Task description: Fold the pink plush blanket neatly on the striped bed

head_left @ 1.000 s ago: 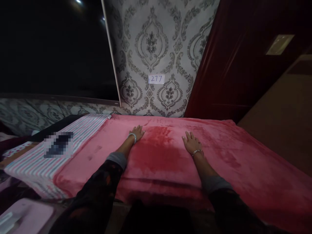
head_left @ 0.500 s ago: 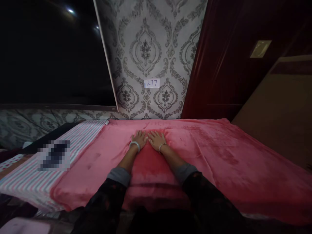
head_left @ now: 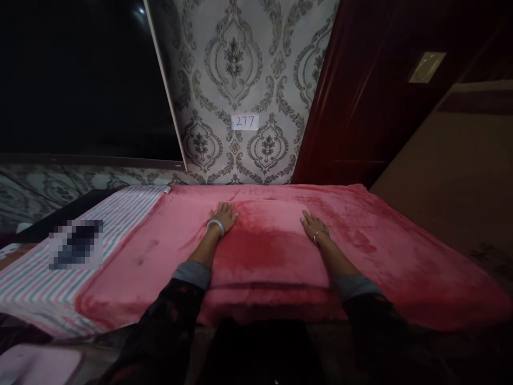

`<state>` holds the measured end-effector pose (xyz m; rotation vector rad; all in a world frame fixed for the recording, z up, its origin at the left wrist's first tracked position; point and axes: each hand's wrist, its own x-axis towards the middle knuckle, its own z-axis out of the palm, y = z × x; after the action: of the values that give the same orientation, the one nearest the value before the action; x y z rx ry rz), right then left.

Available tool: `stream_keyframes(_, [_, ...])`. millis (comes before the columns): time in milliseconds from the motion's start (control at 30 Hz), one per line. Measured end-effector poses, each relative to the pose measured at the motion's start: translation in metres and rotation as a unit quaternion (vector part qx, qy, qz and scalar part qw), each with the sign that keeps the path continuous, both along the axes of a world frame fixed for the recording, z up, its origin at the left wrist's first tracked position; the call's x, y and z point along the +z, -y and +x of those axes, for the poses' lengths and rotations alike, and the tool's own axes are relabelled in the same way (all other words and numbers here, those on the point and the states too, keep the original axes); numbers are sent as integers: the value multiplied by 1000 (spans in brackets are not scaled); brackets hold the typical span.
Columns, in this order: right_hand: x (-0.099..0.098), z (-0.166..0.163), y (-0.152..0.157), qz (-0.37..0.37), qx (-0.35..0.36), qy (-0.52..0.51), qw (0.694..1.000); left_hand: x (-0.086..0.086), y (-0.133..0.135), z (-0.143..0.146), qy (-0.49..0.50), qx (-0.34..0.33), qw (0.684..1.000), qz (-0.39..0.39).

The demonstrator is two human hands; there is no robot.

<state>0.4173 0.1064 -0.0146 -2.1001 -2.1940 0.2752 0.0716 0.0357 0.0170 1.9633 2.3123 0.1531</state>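
A folded piece of pink-red plush fabric [head_left: 266, 251] lies on a larger pink plush blanket [head_left: 380, 256] spread over the surface before me. My left hand [head_left: 225, 216] rests flat, fingers spread, at the far left corner of the folded piece. At its right edge, my right hand [head_left: 313, 224] lies palm down with the fingers stretched out. Neither hand grips anything. The near edge of the fold makes a dark line close to my body. Darker red patches show in the pile between my hands.
To the left, a striped cloth [head_left: 124, 224] covers the surface, with a pixelated dark object [head_left: 78, 246] on it. A large black screen [head_left: 80, 80] stands behind. Patterned wallpaper carries a paper label [head_left: 245, 122] reading 277. A dark red door panel [head_left: 344, 107] rises at the right.
My right hand has slid to the right across the folded fabric, away from my left hand. The left hand stays near the far left corner. The view has tilted slightly downward.
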Motion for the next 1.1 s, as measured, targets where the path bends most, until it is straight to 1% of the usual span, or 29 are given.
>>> stream_keyframes(67, [8, 8, 6, -7, 2, 0, 1000, 9, 1, 0, 12, -1, 1000, -11])
stream_keyframes(133, [18, 8, 18, 9, -7, 0, 1000, 21, 5, 1, 23, 3, 999, -24])
stream_keyframes(200, [28, -3, 37, 49, 8, 0, 999, 31, 15, 5, 21, 15, 999, -20])
stream_keyframes(267, [36, -27, 64, 89, 64, -1, 994, 37, 34, 15, 10, 5, 1000, 8])
stream_keyframes(333, [39, -61, 97, 109, 143, -5, 984, 33, 59, 31, -4, -34, 998, 44])
stream_keyframes(400, [36, -94, 128, 112, 216, -17, 970, 20, 87, 50, -18, -75, 995, 63])
stream_keyframes(467, [30, -119, 152, 101, 260, -21, 960, 4, 110, 66, -42, -83, 994, 62])
stream_keyframes(533, [21, -129, 163, 93, 276, -20, 956, -9, 125, 76, -67, -71, 993, 63])
stream_keyframes(567, [17, -127, 164, 94, 274, -18, 957, -13, 129, 79, -75, -63, 993, 64])
stream_keyframes(633, [10, -111, 159, 99, 255, -11, 962, -17, 131, 80, -81, -54, 993, 64])
stream_keyframes(700, [5, -83, 150, 102, 210, 6, 972, -16, 129, 78, -79, -52, 994, 59])
stream_keyframes(767, [-1, -50, 143, 104, 150, 30, 983, -14, 128, 76, -75, -56, 994, 54])
stream_keyframes(833, [-9, -18, 140, 116, 100, 48, 987, -14, 127, 75, -72, -59, 994, 56])
stream_keyframes(900, [-19, 8, 140, 133, 64, 48, 988, -16, 127, 75, -67, -60, 994, 63])
stream_keyframes(1000, [-34, 33, 144, 142, 28, 22, 989, -18, 127, 76, -56, -60, 994, 72])
stream_keyframes(1100, [-37, 45, 146, 134, 9, 9, 991, -16, 128, 75, -49, -59, 995, 66])
